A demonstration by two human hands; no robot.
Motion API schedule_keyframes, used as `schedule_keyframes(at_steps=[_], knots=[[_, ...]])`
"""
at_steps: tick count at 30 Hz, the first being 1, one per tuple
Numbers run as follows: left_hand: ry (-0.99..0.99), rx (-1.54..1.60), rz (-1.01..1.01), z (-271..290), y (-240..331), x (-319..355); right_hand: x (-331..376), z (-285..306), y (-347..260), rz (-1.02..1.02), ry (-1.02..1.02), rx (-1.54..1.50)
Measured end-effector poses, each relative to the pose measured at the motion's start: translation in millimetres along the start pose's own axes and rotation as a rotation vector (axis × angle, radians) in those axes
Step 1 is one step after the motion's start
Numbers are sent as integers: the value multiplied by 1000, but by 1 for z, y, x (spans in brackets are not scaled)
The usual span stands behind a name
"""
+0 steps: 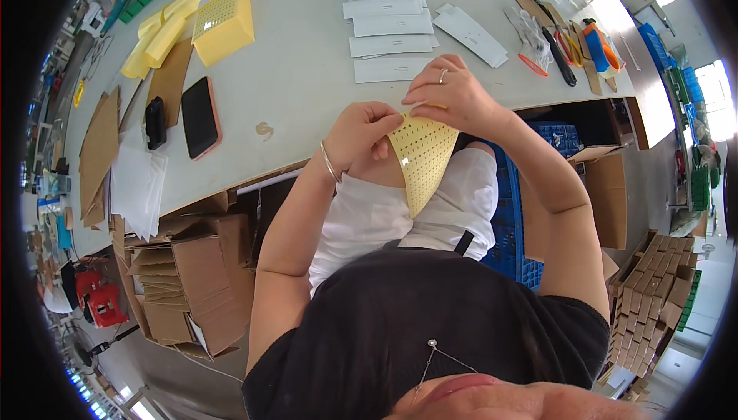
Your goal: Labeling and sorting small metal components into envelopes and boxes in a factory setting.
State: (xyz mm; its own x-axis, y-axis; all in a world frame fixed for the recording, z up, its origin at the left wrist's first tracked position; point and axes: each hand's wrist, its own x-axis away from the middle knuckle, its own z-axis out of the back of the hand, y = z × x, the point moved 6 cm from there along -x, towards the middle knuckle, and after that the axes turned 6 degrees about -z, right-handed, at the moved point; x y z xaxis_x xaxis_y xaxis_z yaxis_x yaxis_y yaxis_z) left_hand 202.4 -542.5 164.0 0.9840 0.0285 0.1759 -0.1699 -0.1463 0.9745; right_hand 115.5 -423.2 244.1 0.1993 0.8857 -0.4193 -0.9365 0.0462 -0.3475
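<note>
Both my hands hold a yellow sheet dotted with small holes (pixel 421 155) over my lap, just below the table's edge. My left hand (pixel 360 132), with a thin bracelet on the wrist, pinches the sheet's upper left corner. My right hand (pixel 450 94), wearing a ring, grips the top edge from above with its fingers curled down. The sheet hangs down to a point between my knees. A stack of similar yellow sheets (pixel 221 14) lies at the far left of the table (pixel 300 66).
White paper cards (pixel 388 24) lie in rows ahead of my hands. A phone in an orange case (pixel 201 117) and a black object (pixel 155 121) rest at left. Gloves, scissors and tools (pixel 565 43) lie at right. Cardboard boxes (pixel 192 281) and a blue crate (pixel 515 220) stand underneath.
</note>
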Motion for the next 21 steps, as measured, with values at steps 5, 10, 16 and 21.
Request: schedule_keyframes(at_steps=[5, 10, 16, 21], knots=[[-11, -1, -7, 0, 1, 0, -3, -1, -21, 130, 20, 111], [14, 40, 18, 2, -1, -2, -1, -5, -22, 159, 3, 190], [20, 2, -27, -1, -1, -2, -28, -11, 43, -235, 35, -119], [35, -99, -79, -2, 4, 0, -39, -40, 68, -371, -73, 119]])
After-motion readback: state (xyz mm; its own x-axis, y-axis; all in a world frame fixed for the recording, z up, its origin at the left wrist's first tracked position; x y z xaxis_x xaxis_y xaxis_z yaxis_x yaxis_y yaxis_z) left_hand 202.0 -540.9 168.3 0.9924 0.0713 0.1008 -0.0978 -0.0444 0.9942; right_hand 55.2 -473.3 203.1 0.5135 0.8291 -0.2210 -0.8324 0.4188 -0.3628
